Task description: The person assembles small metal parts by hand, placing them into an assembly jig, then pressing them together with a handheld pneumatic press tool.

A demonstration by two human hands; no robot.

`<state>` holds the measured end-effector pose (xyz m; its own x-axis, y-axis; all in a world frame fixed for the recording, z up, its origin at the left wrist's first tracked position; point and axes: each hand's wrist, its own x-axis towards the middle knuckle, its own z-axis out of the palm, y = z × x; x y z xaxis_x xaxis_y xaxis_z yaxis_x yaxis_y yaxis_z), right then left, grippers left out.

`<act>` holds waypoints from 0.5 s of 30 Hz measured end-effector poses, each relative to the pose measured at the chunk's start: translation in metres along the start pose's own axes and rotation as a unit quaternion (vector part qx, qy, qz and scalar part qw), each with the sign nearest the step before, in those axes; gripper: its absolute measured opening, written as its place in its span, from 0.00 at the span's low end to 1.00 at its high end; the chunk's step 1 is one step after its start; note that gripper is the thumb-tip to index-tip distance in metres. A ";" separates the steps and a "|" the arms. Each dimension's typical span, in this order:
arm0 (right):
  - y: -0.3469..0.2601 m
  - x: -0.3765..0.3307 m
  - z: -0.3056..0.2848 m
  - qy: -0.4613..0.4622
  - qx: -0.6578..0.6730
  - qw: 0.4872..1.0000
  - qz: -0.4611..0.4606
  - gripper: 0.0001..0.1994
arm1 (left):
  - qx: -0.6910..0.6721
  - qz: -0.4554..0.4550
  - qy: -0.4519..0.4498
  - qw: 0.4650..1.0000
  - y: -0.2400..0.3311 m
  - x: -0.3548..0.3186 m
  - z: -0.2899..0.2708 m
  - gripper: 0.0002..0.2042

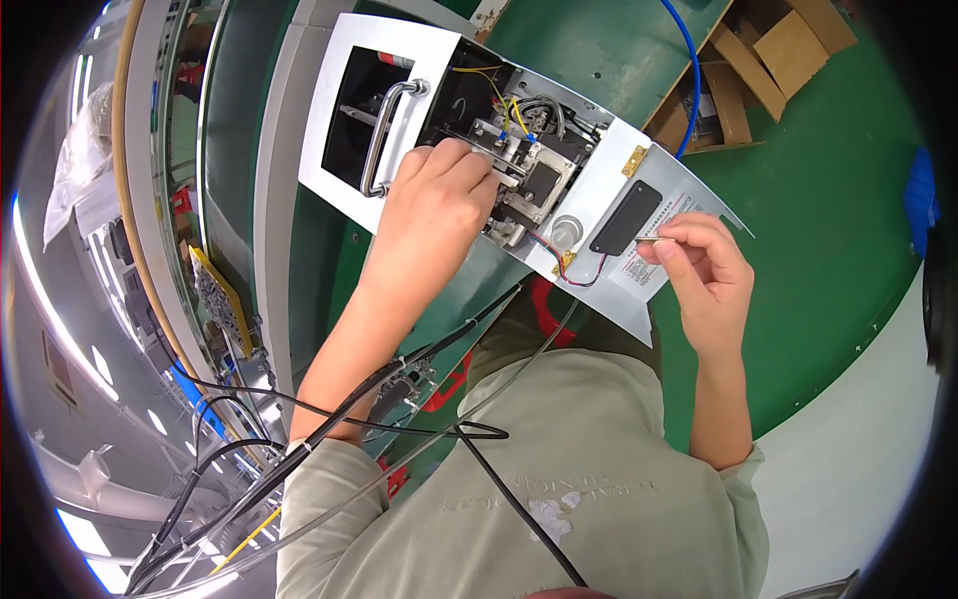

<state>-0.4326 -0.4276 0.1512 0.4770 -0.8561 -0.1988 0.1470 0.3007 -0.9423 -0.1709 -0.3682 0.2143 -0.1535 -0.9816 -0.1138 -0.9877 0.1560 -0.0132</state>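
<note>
A white machine housing lies with its side panel swung down, baring metal blocks and wiring inside. My left hand reaches into it, fingers bent and closed at the metal mechanism. Its fingertips are hidden, so what they grip does not show; a metal bar runs beside them. Over the panel, my right hand pinches a small thin metal piece between thumb and forefinger. Just left of that piece, a black rectangular cover sits on the panel.
A metal handle stands out from the housing's left part. Red and black wires run from mechanism to panel. Black cables cross my left forearm. Cardboard boxes and a blue hose are at the far right.
</note>
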 end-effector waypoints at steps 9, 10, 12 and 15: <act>-0.004 0.056 0.044 -0.062 -0.255 0.950 -0.170 0.05 | -0.009 -0.002 -0.025 1.000 0.000 -0.002 0.000 0.08; -0.001 0.060 0.048 -0.063 -0.256 0.950 -0.170 0.05 | -0.010 -0.004 -0.020 1.000 0.000 -0.004 0.000 0.08; 0.006 0.067 0.056 -0.094 -0.281 0.932 -0.208 0.05 | -0.012 -0.004 -0.014 1.000 0.000 -0.005 0.002 0.09; 0.017 0.073 0.063 -0.091 -0.290 0.927 -0.221 0.05 | -0.009 0.005 0.037 0.999 0.000 -0.005 0.006 0.05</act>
<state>-0.3407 -0.4584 0.1380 0.6276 -0.7404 0.2407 -0.1021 -0.3848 -0.9173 -0.1702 -0.3628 0.2086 -0.1636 -0.9857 -0.0400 -0.9865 0.1635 0.0062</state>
